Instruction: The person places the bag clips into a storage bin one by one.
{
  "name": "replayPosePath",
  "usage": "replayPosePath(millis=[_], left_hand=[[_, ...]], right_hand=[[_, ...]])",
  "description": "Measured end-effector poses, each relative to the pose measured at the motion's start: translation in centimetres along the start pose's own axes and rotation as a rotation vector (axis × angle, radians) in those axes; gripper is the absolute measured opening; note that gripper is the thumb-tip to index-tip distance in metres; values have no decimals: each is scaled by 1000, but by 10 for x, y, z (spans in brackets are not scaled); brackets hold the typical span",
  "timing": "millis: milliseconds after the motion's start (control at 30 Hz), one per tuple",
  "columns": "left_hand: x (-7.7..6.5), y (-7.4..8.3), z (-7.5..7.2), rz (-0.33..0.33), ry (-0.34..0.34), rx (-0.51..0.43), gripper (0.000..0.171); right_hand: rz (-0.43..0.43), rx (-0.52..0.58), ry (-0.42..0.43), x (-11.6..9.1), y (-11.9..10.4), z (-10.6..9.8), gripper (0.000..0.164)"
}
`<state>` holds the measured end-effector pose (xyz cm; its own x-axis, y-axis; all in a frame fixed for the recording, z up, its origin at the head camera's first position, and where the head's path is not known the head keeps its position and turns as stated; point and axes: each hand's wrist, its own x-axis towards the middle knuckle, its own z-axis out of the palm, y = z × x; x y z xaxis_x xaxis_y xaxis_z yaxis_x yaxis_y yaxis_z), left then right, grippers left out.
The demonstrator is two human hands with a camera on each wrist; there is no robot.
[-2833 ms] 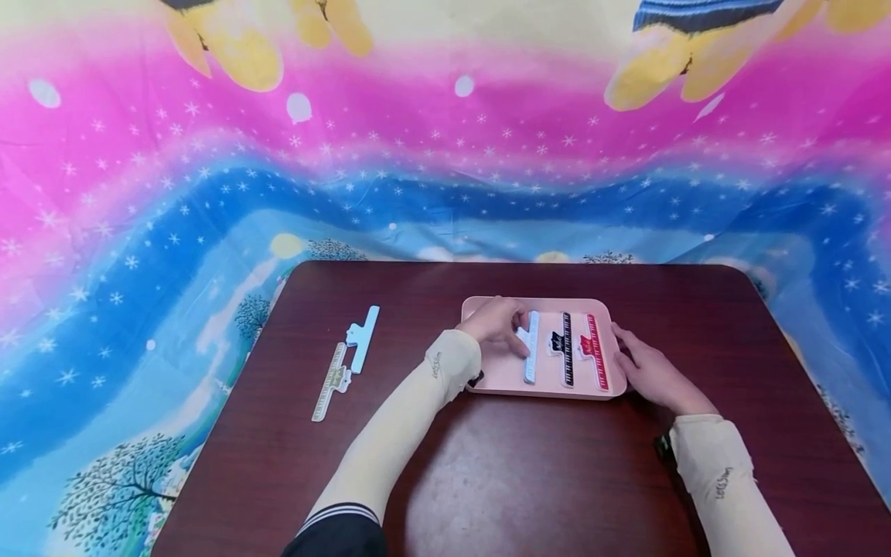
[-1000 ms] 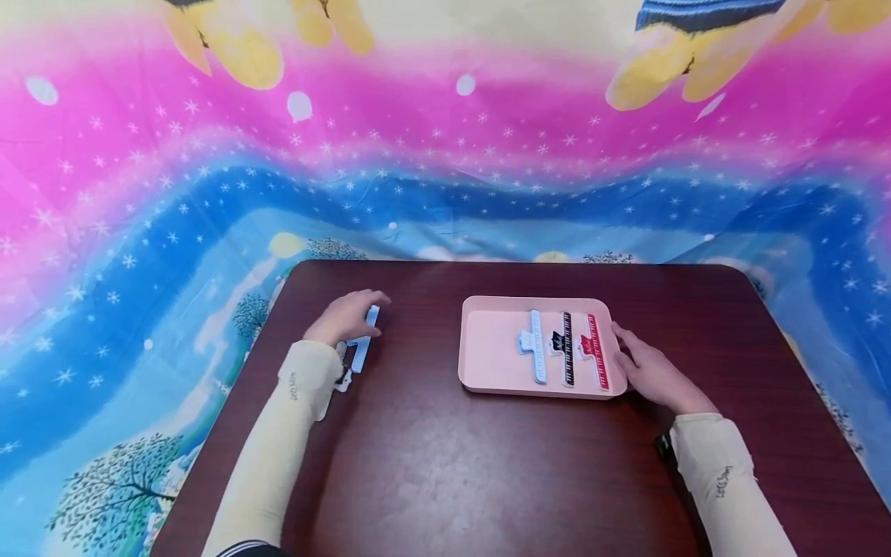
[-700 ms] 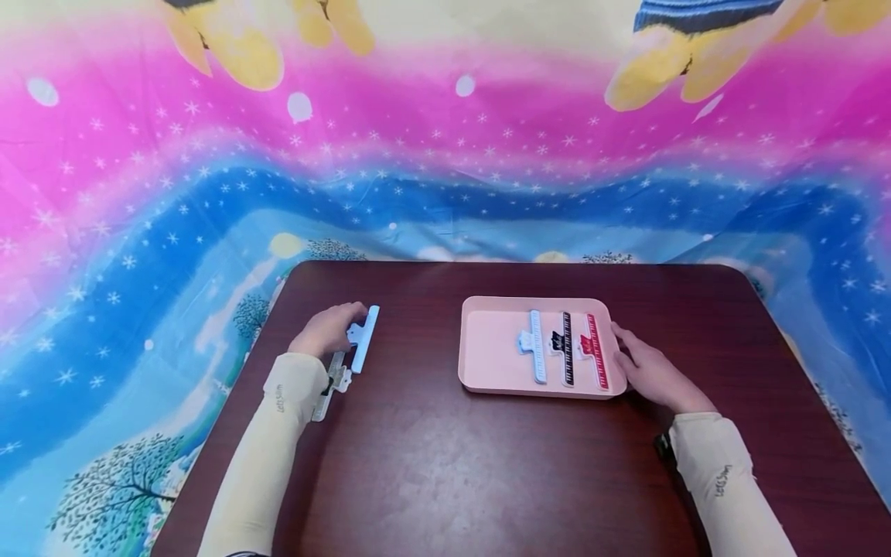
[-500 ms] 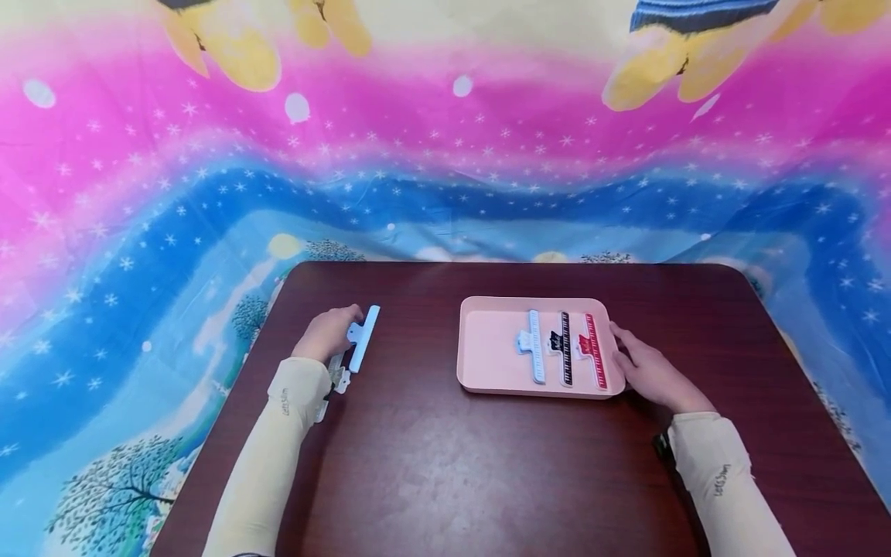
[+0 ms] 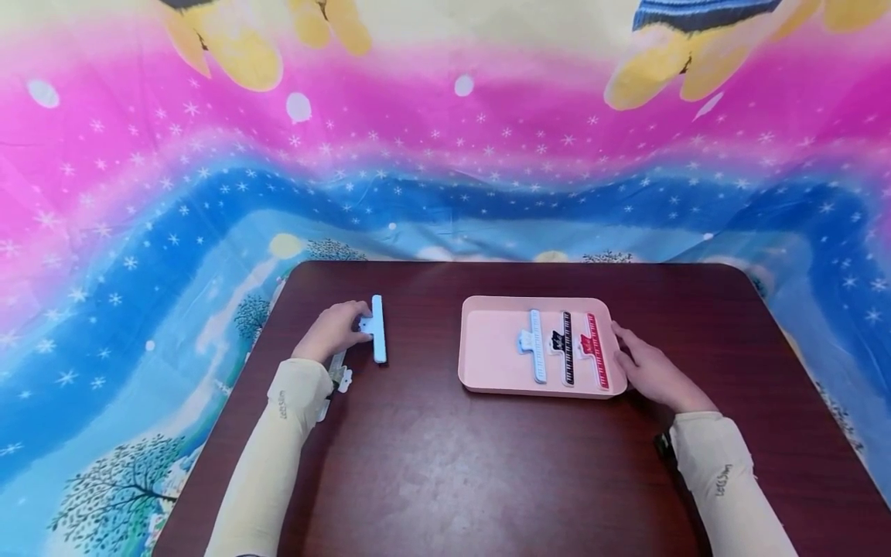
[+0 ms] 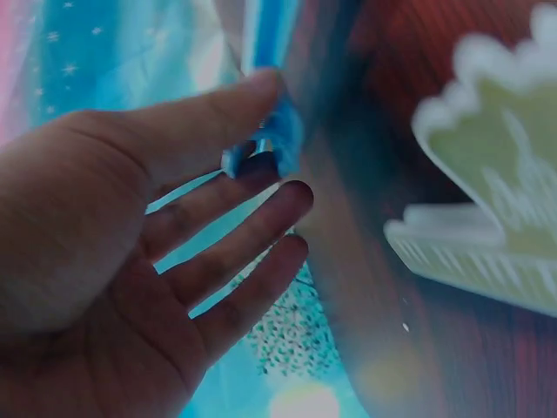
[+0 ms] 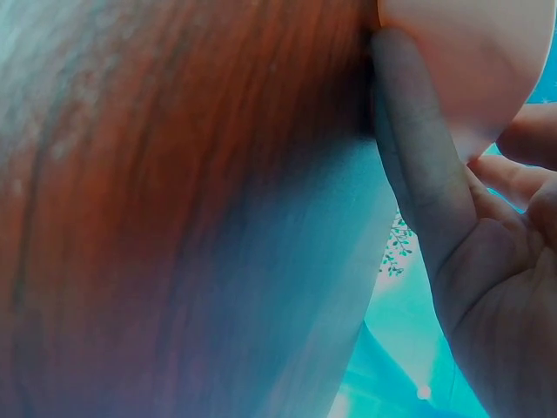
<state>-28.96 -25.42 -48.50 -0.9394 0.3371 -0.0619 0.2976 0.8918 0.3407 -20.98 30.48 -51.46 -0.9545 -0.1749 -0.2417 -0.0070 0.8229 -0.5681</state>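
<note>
In the head view my left hand [image 5: 331, 333] pinches the handle of a light blue long-bar clip [image 5: 378, 329], which stands slightly above the table. The left wrist view shows thumb and fingertip on the blue clip's handle [image 6: 283, 139]. Below the hand lies a clear clip with gold-green printing [image 5: 344, 379], partly hidden by the wrist. My right hand [image 5: 657, 371] touches the right side of a pink tray [image 5: 487, 348], its fingers fairly straight along the wall. Inside the tray lie a pale blue clip [image 5: 537, 348], a black clip [image 5: 568, 348] and a red clip [image 5: 595, 352], side by side.
The dark red-brown table [image 5: 445, 464] has rounded far corners. Behind it hangs a colourful printed cloth [image 5: 445, 178], which also drops along the table's sides. The tray's left part is bare.
My left hand left the tray, reached the blue clip at the left and took hold of it. The clip has since risen, turned and shifted slightly right. The right hand stays put.
</note>
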Motion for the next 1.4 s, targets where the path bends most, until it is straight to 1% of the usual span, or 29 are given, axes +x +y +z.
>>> replayPosePath(millis=[233,400,467,633,700,800,933,1033,1167,1300,1400], left_hand=[[2,17,-3,44,61,-158,37],[3,27,-3,77,97,-316,37],[3,30,-4,95,107,-377,38],[5,37,-5,157,136,-485,41],[5,39,-6,175,146,-513,41],[4,42,-7,173,149,-549,42],[3,46,-7,175,143,-564,43],[2,47,-7,209,146,-551,42],[3,47,-5,261,161,-550,35],[3,49,-3,276,177,-619,31],[0,51,-4,254,160,-689,37]], right_hand=[[-1,4,-2,-1,0,-1,71],[-8,5,2,0,-1,0,70],[-10,5,2,-1,0,0,70],[-9,5,2,0,0,0,71],[-11,4,3,0,0,0,71],[-17,-1,7,0,0,0,70],[-19,-4,9,0,0,0,70],[-22,-7,11,-1,0,0,69],[-20,-4,10,-1,1,0,70],[-13,1,7,0,1,0,70],[-13,1,6,0,2,-1,70]])
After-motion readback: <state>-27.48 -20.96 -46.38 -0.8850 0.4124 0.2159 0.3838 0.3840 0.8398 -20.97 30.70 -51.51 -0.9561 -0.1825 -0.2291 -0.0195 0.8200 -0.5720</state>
